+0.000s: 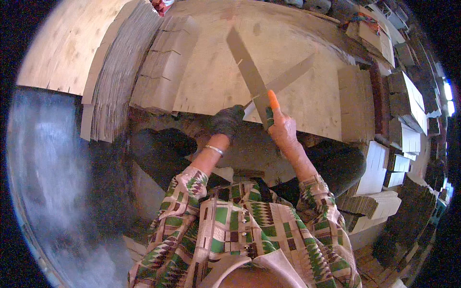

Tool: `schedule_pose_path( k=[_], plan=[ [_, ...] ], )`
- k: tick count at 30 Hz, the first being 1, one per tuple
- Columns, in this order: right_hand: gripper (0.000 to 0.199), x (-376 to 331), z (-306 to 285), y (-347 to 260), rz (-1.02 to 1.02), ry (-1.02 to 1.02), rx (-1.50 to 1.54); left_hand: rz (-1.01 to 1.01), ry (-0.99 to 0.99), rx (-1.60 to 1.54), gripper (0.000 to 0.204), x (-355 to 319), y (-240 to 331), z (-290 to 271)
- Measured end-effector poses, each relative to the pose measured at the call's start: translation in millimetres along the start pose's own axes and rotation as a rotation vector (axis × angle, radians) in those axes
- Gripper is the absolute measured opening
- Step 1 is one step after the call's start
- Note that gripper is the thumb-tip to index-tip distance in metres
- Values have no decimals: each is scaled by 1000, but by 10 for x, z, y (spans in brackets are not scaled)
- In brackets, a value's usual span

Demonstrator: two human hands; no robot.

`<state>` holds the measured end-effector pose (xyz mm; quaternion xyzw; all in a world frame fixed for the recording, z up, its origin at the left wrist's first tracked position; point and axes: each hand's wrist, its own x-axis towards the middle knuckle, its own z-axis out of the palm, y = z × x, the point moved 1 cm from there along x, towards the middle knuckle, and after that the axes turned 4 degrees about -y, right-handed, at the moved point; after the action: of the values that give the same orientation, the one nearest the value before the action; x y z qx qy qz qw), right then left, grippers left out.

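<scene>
Two long brown cardboard strips cross in an X above a plywood board. My left hand (227, 121), in a dark glove with a bracelet at the wrist, is closed round the near end of the strip (294, 74) that slants up to the right. My right hand (284, 128) grips the lower end of the other strip (243, 55), which leans up to the left and has a small slit. An orange finger cover (273, 99) sits on my right index finger, and a dark green one shows at the thumb. Whether the strips interlock where they cross, I cannot tell.
The plywood board (206, 81) lies ahead. On its left stand rows of stacked cardboard strips (161, 67) and a tall stack (113, 72). Another stack (353, 98) stands at its right edge. Cardboard bundles (408, 103) pile up farther right.
</scene>
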<state>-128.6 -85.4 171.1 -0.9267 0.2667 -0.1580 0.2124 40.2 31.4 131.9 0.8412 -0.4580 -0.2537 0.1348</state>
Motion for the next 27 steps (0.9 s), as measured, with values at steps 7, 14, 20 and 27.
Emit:
schedule_pose_path(
  k=[7,14,20,27],
  plan=[
    [101,40,-51,-94,-51,-51,-16,55,117,-46,27,-16,-133,191],
    [99,-99,353,135,-59,-193,-253,67,95,-130,35,-109,116,124],
    [94,-27,140,-11,117,-329,-142,65,465,40,80,141,-807,-314],
    [88,480,20,-221,-133,89,-172,-580,343,580,92,77,-2253,-1290]
  ],
)
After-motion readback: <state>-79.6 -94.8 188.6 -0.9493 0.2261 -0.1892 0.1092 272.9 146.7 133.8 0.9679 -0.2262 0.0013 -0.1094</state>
